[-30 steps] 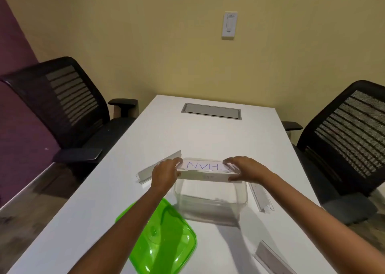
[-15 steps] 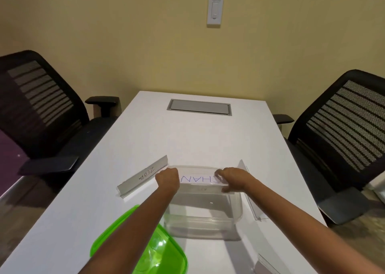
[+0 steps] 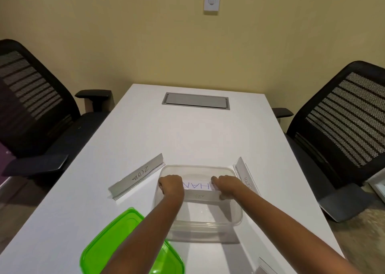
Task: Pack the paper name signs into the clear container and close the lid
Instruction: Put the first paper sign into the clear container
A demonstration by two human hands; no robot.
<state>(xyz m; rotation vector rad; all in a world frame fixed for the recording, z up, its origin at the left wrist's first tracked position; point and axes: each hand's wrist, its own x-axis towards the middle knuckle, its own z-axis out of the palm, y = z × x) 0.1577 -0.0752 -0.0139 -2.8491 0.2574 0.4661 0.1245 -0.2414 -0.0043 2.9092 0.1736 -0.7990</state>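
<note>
With the name sign lying crosswise inside the clear container, its long axis running left to right toward the far wall, I note my left hand clenched on its left end and my right hand gripping its right end, both equally near. The ZEBRA sign lies just left of the container, another sign against its right side, and the green lid sits near-left; my judgement is that seating this sign comes next.

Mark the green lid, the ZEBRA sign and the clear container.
green lid (image 3: 100,253): head view, bare left part of its top.
ZEBRA sign (image 3: 140,174): head view, lettered face.
clear container (image 3: 208,224): head view, near rim.
</note>
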